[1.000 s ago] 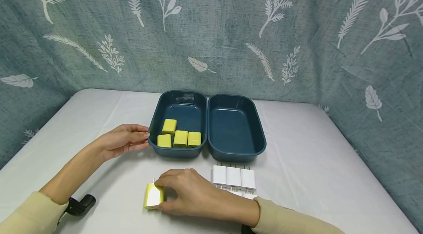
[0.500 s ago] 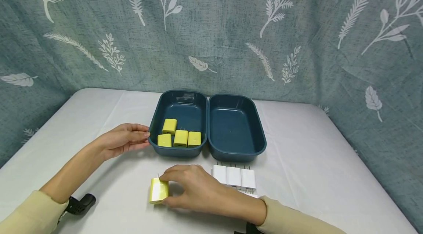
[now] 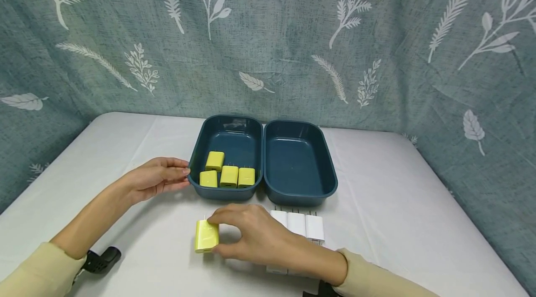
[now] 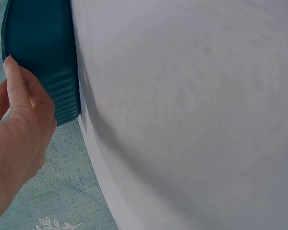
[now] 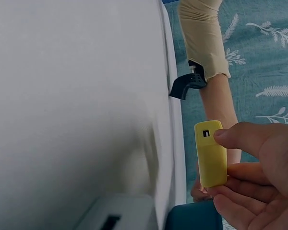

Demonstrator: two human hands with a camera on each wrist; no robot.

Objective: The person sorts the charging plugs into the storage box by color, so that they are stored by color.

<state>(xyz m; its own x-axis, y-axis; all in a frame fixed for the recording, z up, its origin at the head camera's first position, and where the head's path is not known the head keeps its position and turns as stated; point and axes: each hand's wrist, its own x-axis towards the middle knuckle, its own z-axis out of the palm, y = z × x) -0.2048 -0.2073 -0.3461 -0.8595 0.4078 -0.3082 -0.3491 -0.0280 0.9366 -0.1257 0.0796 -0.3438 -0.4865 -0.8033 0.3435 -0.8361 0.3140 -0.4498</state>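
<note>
My right hand (image 3: 259,236) pinches a yellow USB wall charger (image 3: 207,236) between thumb and fingers, above the white tabletop in front of the left bin. In the right wrist view the charger (image 5: 211,158) shows its USB port, with the thumb beside it. My left hand (image 3: 157,178) rests its fingers against the outer left side of the blue left bin (image 3: 226,194). A fingertip touches that bin's rim in the left wrist view, and other fingers lie along its ribbed wall (image 4: 65,98). Several yellow chargers (image 3: 228,176) lie in the near part of this bin.
A second blue bin (image 3: 299,199), with nothing in it, stands close against the first on the right. White chargers (image 3: 315,228) stand in rows in front of it, partly hidden by my right hand and forearm. A patterned curtain (image 3: 268,45) hangs behind the table.
My right hand has moved a little right and toward the bins, carrying the yellow charger. My left hand stays at the left bin's side.
</note>
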